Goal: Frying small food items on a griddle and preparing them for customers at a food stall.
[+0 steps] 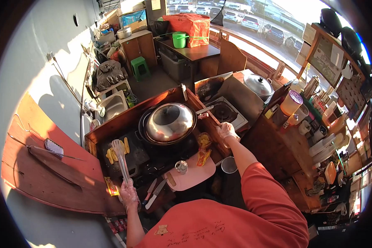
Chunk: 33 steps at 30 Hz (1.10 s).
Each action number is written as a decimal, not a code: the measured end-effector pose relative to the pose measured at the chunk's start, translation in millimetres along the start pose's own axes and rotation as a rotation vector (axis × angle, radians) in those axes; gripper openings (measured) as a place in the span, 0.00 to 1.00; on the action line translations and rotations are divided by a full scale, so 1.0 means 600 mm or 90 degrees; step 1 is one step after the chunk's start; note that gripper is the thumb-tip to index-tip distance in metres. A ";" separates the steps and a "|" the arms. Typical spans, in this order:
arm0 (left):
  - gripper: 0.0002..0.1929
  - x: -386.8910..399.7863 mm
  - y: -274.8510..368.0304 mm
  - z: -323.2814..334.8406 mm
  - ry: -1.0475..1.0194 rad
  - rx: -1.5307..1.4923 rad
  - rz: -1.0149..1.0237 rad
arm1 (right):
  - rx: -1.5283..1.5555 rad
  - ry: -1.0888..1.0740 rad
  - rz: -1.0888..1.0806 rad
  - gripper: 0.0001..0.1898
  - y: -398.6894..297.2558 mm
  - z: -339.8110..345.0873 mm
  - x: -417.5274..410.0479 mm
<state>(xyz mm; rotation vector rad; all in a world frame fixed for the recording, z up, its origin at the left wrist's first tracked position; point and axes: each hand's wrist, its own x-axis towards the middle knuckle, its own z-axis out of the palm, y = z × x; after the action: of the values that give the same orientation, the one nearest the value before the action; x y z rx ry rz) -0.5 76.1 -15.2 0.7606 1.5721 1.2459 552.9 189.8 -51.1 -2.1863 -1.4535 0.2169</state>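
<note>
My left hand (130, 192), in a clear plastic glove, holds metal tongs (121, 156). Their heads lie over several yellow, elongated food pieces (126, 145), possibly bananas, on a dark flat griddle (135, 159). My gloved right hand (228, 133) grips the top edge of the wooden side board (206, 122); its fingertips are partly hidden. Between the hands, a domed metal lid (171, 121) covers a black wok (140, 125). A pink cutting board (193, 176) bears a glass jar (181, 167). Two knives (155, 193) lie beside it.
Yellow-and-red packets (204, 150) lie by the cutting board, another packet (112, 186) near my left hand. Beyond the side board stand a gas stove (224, 111) and a lidded pot (258, 85). A sink (115, 104) is at the left, a cluttered wooden counter (293, 148) at the right.
</note>
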 end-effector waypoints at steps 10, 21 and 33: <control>0.15 0.003 -0.001 0.003 0.023 0.033 0.002 | 0.038 -0.017 0.040 0.16 -0.011 -0.009 -0.002; 0.25 0.000 -0.017 0.010 0.039 -0.005 -0.035 | 0.048 0.003 0.022 0.18 0.000 0.000 -0.003; 0.22 0.009 -0.040 0.032 0.064 -0.091 -0.058 | -0.001 0.016 -0.034 0.18 -0.001 -0.011 -0.002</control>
<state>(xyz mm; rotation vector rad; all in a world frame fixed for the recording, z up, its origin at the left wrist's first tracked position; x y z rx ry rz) 17.6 81.2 -39.9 0.5376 1.5617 1.3309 554.5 187.1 -45.5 -2.1410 -1.4975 0.1690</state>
